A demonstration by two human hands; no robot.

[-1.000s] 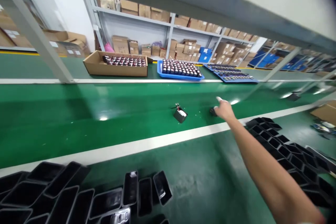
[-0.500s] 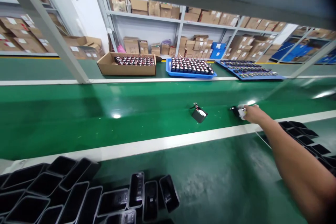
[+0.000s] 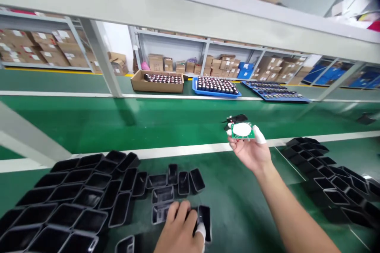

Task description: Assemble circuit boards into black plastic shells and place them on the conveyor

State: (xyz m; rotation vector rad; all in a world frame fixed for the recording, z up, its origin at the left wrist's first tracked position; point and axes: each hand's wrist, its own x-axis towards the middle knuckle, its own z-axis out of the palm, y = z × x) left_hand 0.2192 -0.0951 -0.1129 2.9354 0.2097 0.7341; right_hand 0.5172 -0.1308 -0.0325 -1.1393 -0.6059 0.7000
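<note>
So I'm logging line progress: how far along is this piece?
Done: the right hand has a green board with a white disc off the belt, a black part hanging behind it. In hand: the left hand rests on a black case among loose ones. Left: board and case are apart; many cases lie open.

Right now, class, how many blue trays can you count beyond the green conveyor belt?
2. One blue tray of dark parts sits beside the cardboard box; a darker, flatter blue tray lies to its right. Others may be hidden farther along.

casings (image 3: 74, 193) left, conveyor (image 3: 148, 122) behind, trays (image 3: 326, 166) right
</note>
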